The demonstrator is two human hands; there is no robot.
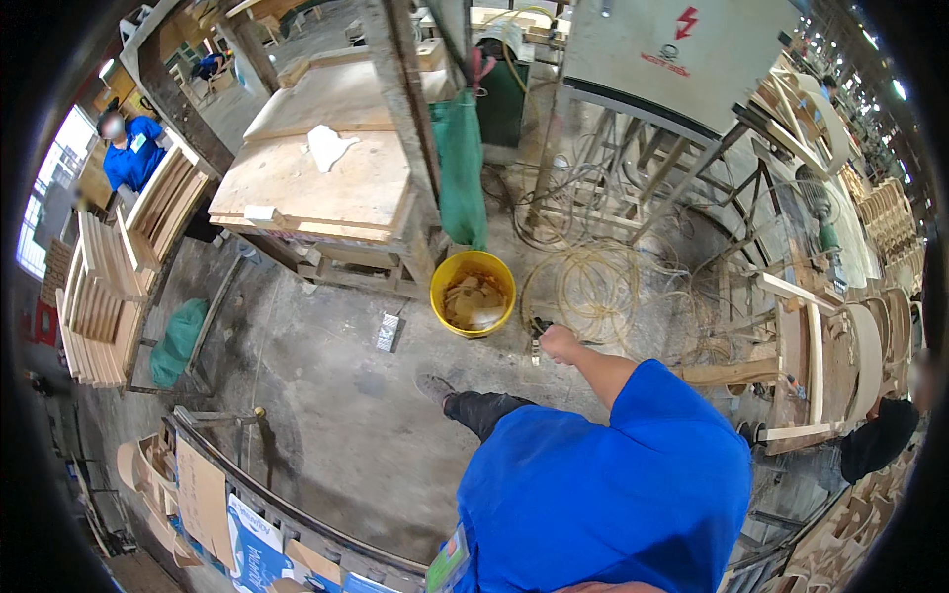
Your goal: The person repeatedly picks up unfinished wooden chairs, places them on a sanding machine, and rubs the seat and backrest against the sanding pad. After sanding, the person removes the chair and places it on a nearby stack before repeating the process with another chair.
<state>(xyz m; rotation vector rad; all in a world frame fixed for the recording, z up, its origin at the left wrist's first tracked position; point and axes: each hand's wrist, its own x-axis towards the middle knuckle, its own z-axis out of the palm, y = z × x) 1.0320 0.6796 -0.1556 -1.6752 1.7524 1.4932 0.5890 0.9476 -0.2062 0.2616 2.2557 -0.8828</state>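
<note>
My right hand [559, 343] reaches forward from a blue sleeve with its fingers closed. It grips a small dark tool [540, 325] with a pale, metallic-looking part below; its exact kind is too small to tell. Just left of the hand stands a yellow bucket [435, 308] holding flat tan scraps [473, 299]. Loops of yellowish hose [593, 287] lie on the floor beyond the hand; I cannot tell if they join the tool. My left hand is out of the picture.
A wooden workbench [316, 193] and green sack [460, 178] stand ahead, a grey cabinet [672, 59] ahead right. Curved wooden parts [855, 356] are racked at right, stacked boards [104, 287] at left. A metal-framed roller rack [316, 534] crosses lower left. A person [136, 153] stands far left.
</note>
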